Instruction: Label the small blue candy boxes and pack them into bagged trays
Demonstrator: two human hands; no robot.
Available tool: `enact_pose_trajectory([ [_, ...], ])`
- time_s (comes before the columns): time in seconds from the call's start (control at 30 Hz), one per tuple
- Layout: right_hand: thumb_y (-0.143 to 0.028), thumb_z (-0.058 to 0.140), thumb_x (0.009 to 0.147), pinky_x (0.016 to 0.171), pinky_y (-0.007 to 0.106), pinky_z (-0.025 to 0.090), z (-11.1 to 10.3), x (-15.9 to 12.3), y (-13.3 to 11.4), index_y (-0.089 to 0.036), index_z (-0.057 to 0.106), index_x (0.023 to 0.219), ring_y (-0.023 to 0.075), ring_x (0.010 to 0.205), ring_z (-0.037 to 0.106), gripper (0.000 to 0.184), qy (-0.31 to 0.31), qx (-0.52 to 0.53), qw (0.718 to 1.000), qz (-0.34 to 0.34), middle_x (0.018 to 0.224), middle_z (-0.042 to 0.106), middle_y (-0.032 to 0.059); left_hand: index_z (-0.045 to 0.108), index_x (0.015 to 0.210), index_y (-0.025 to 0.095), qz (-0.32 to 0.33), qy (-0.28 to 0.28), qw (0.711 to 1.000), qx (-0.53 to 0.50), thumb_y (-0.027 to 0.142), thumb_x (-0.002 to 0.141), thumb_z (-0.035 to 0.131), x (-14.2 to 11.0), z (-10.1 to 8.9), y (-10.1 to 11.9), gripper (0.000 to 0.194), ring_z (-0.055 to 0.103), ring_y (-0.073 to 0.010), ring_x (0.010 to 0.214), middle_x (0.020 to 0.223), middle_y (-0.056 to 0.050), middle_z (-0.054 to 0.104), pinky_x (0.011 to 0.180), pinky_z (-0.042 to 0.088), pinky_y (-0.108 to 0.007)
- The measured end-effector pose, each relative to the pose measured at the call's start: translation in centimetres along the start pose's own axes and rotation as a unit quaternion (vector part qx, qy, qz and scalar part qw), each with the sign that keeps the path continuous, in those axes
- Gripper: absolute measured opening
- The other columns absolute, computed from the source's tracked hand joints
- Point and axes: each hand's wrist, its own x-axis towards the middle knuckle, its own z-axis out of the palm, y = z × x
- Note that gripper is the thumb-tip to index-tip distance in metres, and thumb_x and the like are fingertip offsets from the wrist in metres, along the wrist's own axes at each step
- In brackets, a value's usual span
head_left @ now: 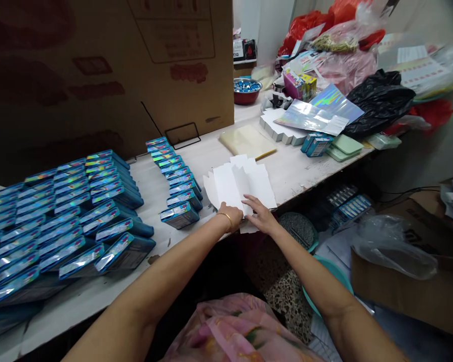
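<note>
White die-cut card blanks (pixel 226 183) lie on the table in front of me, plain side up, with one flap raised in the middle. My left hand (pixel 231 217), a gold bangle at its wrist, is closed at their near edge and seems to pinch a card blank; the fingertips are partly hidden. Just to its right, my right hand (pixel 259 215) rests on the white card with its fingers spread. Left of the blanks stands a row of small blue boxes (pixel 180 215) with shiny holographic edges.
Many more blue boxes (pixel 124 253) stand in rows at the left, before a large cardboard carton (pixel 109 75). Behind the blanks lies a stack of clear film sheets (pixel 247 141). A red bowl (pixel 246 95), holographic sheets (pixel 313 116) and a black bag (pixel 381 98) sit farther right.
</note>
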Motion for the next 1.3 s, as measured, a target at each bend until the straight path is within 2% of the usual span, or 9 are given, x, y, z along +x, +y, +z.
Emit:
enact_pose_trajectory([
  [0.17,-0.024,0.060,0.073,0.098,0.045,0.029,-2.2,0.4,-1.1,-0.019,0.043,0.120,0.0248,0.125,0.028,0.050,-0.036,-0.152,0.987,-0.034,0.136,0.032,0.0121,0.066,0.077,0.020,0.007,-0.013,1.000,-0.010,0.034,0.074,0.052,-0.6,-0.3,-0.7,0.020,0.058,-0.0261,0.089,0.087,-0.011,0.067,0.088,0.030,-0.050],
  [0.3,-0.027,0.059,0.075,0.095,0.045,0.028,-2.4,0.8,-4.8,-0.018,0.047,0.115,0.0268,0.115,0.038,0.043,-0.046,-0.295,0.952,-0.063,0.123,0.047,0.0116,0.065,0.084,0.021,0.003,0.163,0.984,-0.065,0.030,0.082,0.040,-1.9,0.2,-2.5,0.027,0.055,-0.0203,0.094,0.093,-0.008,0.065,0.090,0.034,-0.038],
  [0.47,-0.012,0.042,0.082,0.074,0.036,0.038,2.2,1.8,-6.4,-0.014,0.057,0.083,0.0205,0.078,0.055,0.014,-0.180,-0.364,0.912,-0.067,0.077,0.060,0.0086,0.059,0.100,0.019,-0.110,0.373,0.907,-0.161,0.021,0.080,0.039,-3.0,1.3,-4.9,0.028,0.049,-0.0187,0.102,0.107,-0.007,0.056,0.091,0.038,-0.033],
  [0.57,-0.010,0.038,0.083,0.074,0.035,0.037,3.7,2.1,-5.9,-0.015,0.056,0.082,0.0189,0.074,0.056,0.019,-0.194,-0.372,0.905,-0.070,0.076,0.060,0.0073,0.055,0.105,0.017,-0.115,0.387,0.895,-0.188,0.021,0.077,0.044,-3.4,2.2,-4.9,0.030,0.045,-0.0200,0.109,0.115,-0.010,0.051,0.096,0.035,-0.035],
  [0.8,-0.010,0.042,0.080,0.069,0.032,0.036,1.7,-1.4,-7.3,-0.015,0.053,0.076,0.0177,0.068,0.053,0.012,-0.185,-0.368,0.906,-0.091,0.070,0.057,0.0064,0.030,0.126,0.010,-0.157,0.434,0.853,-0.243,0.035,0.077,0.047,-3.6,1.9,-3.7,0.058,0.025,-0.0254,0.127,0.134,-0.018,0.031,0.103,0.025,-0.040],
  [1.03,-0.021,0.053,0.079,0.065,0.031,0.039,1.1,-4.9,-10.2,-0.015,0.055,0.084,0.0184,0.071,0.052,0.008,-0.219,-0.300,0.917,-0.146,0.078,0.058,0.0057,0.028,0.125,0.005,-0.262,0.280,0.877,-0.289,0.019,0.067,0.056,-1.5,2.5,-5.8,0.066,0.045,-0.0257,0.114,0.120,-0.020,0.047,0.093,0.038,-0.033],
  [1.1,-0.031,0.053,0.080,0.071,0.032,0.040,-0.6,-2.2,-9.6,-0.015,0.054,0.099,0.0205,0.083,0.052,0.025,-0.151,-0.271,0.944,-0.114,0.094,0.059,0.0086,0.035,0.121,0.009,-0.265,0.271,0.879,-0.290,0.009,0.064,0.051,-1.3,3.0,-6.0,0.059,0.049,-0.0232,0.108,0.114,-0.016,0.053,0.090,0.040,-0.031],
  [1.2,-0.031,0.051,0.081,0.081,0.035,0.038,-2.9,3.2,-6.6,-0.013,0.046,0.117,0.0250,0.103,0.046,0.041,0.008,-0.265,0.960,0.089,0.117,0.050,0.0145,0.040,0.119,0.015,-0.256,0.296,0.854,-0.342,0.001,0.059,0.047,-1.4,3.7,-5.8,0.061,0.048,-0.0206,0.110,0.114,-0.011,0.054,0.092,0.038,-0.029],
  [1.3,-0.028,0.055,0.077,0.078,0.030,0.040,-2.9,6.3,-3.3,-0.013,0.052,0.113,0.0218,0.097,0.053,0.039,-0.067,-0.164,0.948,0.263,0.108,0.057,0.0110,0.046,0.115,0.015,-0.239,0.315,0.801,-0.449,-0.001,0.054,0.045,-2.0,4.8,-5.6,0.063,0.051,-0.0190,0.105,0.111,-0.006,0.056,0.090,0.040,-0.028],
])
